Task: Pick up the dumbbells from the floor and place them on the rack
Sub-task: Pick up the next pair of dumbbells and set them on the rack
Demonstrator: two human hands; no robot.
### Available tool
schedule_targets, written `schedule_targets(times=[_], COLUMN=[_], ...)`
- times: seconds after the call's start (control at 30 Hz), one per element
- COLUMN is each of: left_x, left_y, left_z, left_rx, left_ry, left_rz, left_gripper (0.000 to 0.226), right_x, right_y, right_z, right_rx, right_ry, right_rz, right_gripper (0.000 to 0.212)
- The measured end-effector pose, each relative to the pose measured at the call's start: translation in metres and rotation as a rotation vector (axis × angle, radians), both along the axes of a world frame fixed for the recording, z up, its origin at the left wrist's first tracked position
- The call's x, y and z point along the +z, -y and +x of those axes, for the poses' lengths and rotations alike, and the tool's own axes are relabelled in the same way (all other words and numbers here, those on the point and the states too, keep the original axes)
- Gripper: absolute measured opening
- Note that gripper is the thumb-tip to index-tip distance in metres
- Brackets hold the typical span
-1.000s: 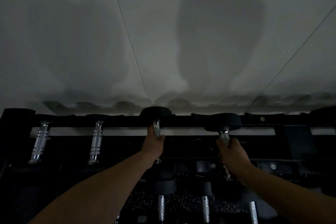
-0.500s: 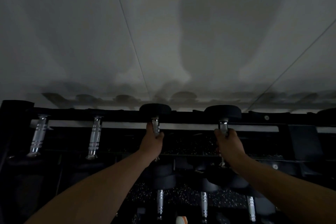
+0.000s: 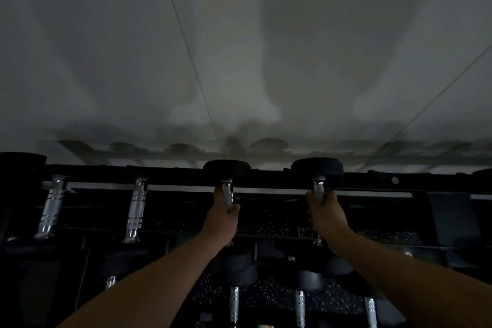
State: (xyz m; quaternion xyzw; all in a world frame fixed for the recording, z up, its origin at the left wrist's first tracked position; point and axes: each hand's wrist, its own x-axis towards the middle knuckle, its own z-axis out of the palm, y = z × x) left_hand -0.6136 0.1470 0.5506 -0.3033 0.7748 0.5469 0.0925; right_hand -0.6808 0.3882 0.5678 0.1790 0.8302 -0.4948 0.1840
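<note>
Left dumbbell (image 3: 226, 172): seen in the centre of the frame, its far black head laid on the top rail of the rack (image 3: 372, 178); the chrome handle runs down toward the camera.
Right dumbbell (image 3: 317, 169): just right of centre, placed the same way, near the first one but apart from it.
Left hand (image 3: 222, 217): the fingers are wrapped closed around the chrome handle of the left dumbbell.
Right hand (image 3: 326, 214): the fingers are closed around the handle of the right dumbbell; the near heads are hidden below the wrists.
Progress: both dumbbells are judged to be almost seated on the top row; releasing the grip is what is left. Whether more dumbbells lie on the floor cannot be told.
Other dumbbells: two chrome handles (image 3: 135, 210) are seen already racked at the left of the frame, and more on a lower row (image 3: 299, 306) at the bottom.
Floor: a dark speckled surface (image 3: 269, 224) is seen through the rack.
Room: a pale wall (image 3: 133, 48) fills the upper frame, with soft shadows; the light is very dim.
</note>
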Motion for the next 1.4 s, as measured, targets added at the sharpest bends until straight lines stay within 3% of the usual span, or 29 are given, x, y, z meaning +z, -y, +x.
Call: schedule_targets(times=[0.33,0.57,0.63,0.87,1.03,1.23,1.3,1.4], left_x=[0.007,0.02,0.024,0.051,0.066,0.054,0.039,0.008], left_y=[-0.001,-0.005,-0.008,-0.04,-0.093,-0.168,-0.193,-0.225], left_z=[0.0,0.0,0.001,0.029,0.067,0.138,0.167,0.21], left_rx=[-0.024,-0.05,-0.063,-0.155,-0.38,-0.792,-0.998,-1.311], left_ry=[0.015,0.009,-0.018,-0.178,-0.371,-0.837,-0.831,-0.671], left_rz=[-0.054,-0.086,-0.167,-0.542,-0.466,-0.342,-0.249,-0.15], left_gripper=[0.068,0.076,0.078,0.076,0.067,0.034,0.022,0.015], right_x=[-0.006,0.009,0.015,0.041,0.044,0.023,0.011,-0.011], right_y=[-0.002,0.001,0.001,-0.029,-0.066,-0.111,-0.129,-0.159], right_z=[0.004,0.006,0.012,0.066,0.138,0.253,0.298,0.367], right_rx=[-0.006,0.058,0.128,0.026,-0.065,-0.221,-0.279,-0.4], right_ry=[-0.015,0.034,0.015,-0.143,-0.191,-0.171,-0.123,-0.029], right_rz=[0.027,0.105,0.161,0.212,0.247,0.313,0.339,0.347], right_gripper=[0.033,0.051,0.055,0.059,0.055,0.041,0.037,0.034])
